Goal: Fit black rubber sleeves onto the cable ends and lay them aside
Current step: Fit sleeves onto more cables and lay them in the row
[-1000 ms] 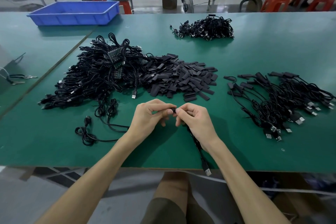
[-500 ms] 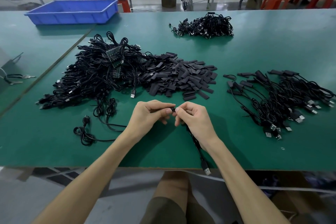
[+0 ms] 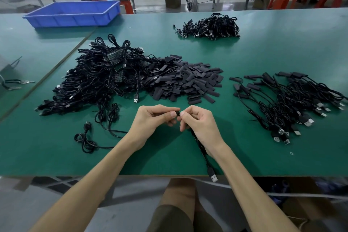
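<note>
Roughly: green worktop [image 3: 263, 52] carries everything. Left of the sleeve pile [image 3: 184, 81] is the raw cable heap [image 3: 98, 81]; right of it, finished cables [image 3: 291, 103], prob. so work flows across. Just nearer than the pile, left hand [image 3: 152, 118] pinches a sleeve [image 3: 177, 113], mostly hidden; right hand [image 3: 199, 124] pinches the cable [image 3: 202, 153] end, fingertips meeting to thread it.
</note>
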Available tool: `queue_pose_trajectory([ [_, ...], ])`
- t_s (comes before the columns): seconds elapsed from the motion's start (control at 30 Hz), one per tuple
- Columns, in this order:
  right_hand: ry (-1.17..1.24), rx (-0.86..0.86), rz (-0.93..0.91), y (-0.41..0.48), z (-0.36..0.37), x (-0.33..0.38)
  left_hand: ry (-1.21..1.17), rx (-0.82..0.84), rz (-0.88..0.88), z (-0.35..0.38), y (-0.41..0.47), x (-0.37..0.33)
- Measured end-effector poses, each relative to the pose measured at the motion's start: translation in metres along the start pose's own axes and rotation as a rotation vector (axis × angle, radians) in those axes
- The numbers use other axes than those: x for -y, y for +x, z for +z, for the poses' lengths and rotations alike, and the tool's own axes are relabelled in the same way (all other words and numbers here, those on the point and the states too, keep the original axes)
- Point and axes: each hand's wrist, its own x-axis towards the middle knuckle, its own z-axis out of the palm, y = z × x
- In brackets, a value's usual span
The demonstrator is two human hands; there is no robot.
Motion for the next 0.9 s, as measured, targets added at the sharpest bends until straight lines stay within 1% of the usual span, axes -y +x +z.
queue_pose_trajectory([
  [0.23,-0.011,0.001,-0.014,-0.0011,0.0001,0.0036,-0.085,0.022,-0.073,-0.0046,0.0031,0.0004],
  [0.9,0.017,0.009,-0.03,-0.0033,-0.0006,0.0055,-0.069,0.017,-0.06,-0.0022,0.0004,-0.0024],
])
